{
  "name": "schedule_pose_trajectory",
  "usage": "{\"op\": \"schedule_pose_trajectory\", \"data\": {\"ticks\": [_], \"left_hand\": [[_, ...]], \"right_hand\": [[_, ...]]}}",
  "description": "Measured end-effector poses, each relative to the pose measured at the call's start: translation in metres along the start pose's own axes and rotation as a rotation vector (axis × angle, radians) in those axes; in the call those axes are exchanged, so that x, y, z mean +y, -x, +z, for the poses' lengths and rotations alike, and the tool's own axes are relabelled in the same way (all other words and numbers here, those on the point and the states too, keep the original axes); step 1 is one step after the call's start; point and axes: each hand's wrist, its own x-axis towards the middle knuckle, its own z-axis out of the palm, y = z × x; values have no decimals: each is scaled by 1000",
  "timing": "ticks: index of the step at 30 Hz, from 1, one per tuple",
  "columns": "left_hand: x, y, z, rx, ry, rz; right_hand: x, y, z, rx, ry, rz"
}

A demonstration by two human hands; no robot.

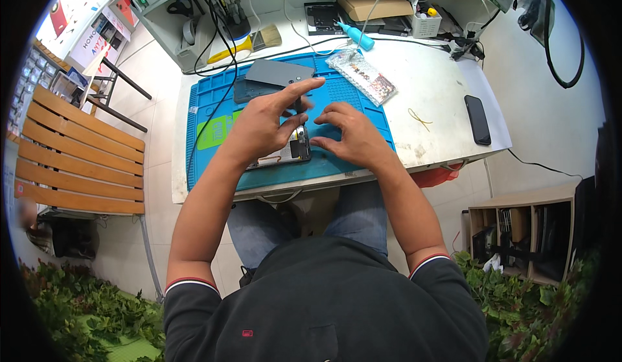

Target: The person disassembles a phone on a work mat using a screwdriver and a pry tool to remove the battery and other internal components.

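The opened phone (299, 148) lies on the blue mat (330, 165), near the front edge of the table (447, 103). The left hand (260, 127) is positioned over the phone, index finger extended; a small dark item shows at its fingertips, but whether it is gripped cannot be determined. The right hand (357, 138) is released, thumb and fingers parted, just beside the phone's right edge. A green card (210, 133) lies left of the phone. Behind the hands are a grey panel (278, 71) and a bubble-wrap pouch (364, 79). A black phone (478, 120) rests at the table's right side.
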Motion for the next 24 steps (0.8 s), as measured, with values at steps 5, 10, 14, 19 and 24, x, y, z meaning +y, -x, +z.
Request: {"op": "schedule_pose_trajectory", "data": {"ticks": [5,10,14,19,24], "left_hand": [[0,4,1,-21,128,-42],[-3,5,0,-37,63,-50],[-11,8,-4,-84,-54,-83],[-17,17,10,117,88,-103],[-20,24,12,291,200,-191]], "right_hand": [[2,0,-2,34,49,-42],[5,2,2,19,87,-62],[4,1,7,33,107,-91],[4,-2,8,20,135,-90],[3,-6,13,41,131,-115]]}}
